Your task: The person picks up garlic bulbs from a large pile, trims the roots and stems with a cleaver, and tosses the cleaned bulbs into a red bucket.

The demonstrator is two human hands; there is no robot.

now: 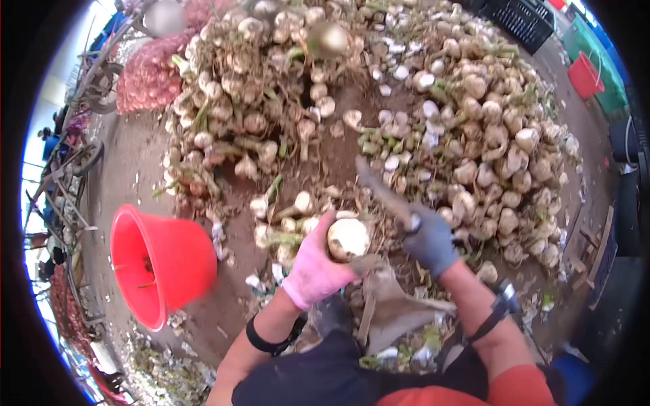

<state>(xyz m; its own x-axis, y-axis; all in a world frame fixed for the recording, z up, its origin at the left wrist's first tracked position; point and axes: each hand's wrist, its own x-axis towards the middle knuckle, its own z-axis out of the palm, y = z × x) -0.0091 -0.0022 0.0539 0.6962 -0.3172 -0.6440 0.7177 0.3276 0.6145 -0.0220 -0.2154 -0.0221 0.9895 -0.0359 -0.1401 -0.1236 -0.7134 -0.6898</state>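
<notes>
My left hand [318,267], in a pink glove with a dark thumb tip, is closed around a pale garlic bulb [348,239] in front of my knees. In a grey glove, my right hand [431,240] grips a knife [386,194] with a slightly curved blade that points up and to the left. The knife's handle is mostly hidden in the fist. The blade is apart from the bulb. Loose garlic bulbs with stalks [284,227] lie just beyond my left hand. A dusty piece of cloth or sacking [399,308] lies below both hands.
Garlic heaps rise at the left [237,88] and right [494,128]. A red bucket [183,260] lies tipped at the left, near a filled red mesh sack [149,78]. A black crate [518,24] and another red bucket [583,76] stand at the far right. Trimmings litter the floor.
</notes>
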